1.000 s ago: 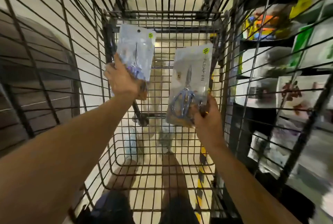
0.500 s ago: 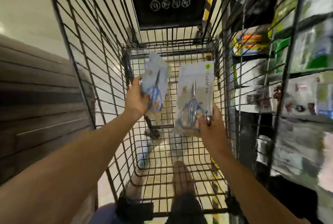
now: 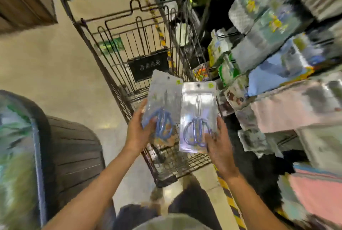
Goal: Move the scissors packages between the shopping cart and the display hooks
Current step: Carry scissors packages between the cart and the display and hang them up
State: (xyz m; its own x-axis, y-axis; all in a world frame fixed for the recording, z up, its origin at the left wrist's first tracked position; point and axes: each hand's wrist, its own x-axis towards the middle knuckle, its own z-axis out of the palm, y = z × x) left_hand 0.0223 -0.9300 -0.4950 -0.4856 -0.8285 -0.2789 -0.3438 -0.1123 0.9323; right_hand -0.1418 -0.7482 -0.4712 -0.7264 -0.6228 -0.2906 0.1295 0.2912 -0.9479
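1. Holding two scissors packages up over the shopping cart (image 3: pixel 114 59) right now, one per hand. The left scissors package (image 3: pixel 162 104) is pinched by the left hand (image 3: pixel 137 133) along its lower left edge, thumb on the front. The right scissors package (image 3: pixel 198 113) is gripped by the right hand (image 3: pixel 220 142) at its lower right corner. Both stand upright with blue handles at the bottom, and their inner edges look like they overlap or touch.

2. Neither is on a hook yet. I honestly can't pick out the display hooks in this view; the shelves (image 3: pixel 277 54) on the right are a blurry mess of packaged goods.

3. What could go wrong, my guess: these are slick clear blister packs held only by a low corner, so a quick swing toward the display could let one twist or slide out and drop into the cart or onto the floor (image 3: pixel 46 66). The small hang holes at the top are also easy to miss on a hook when both hands are busy.

4. Count: two scissors packages, two hands, one cart. A black sign (image 3: pixel 148 66) hangs on the cart's far end.
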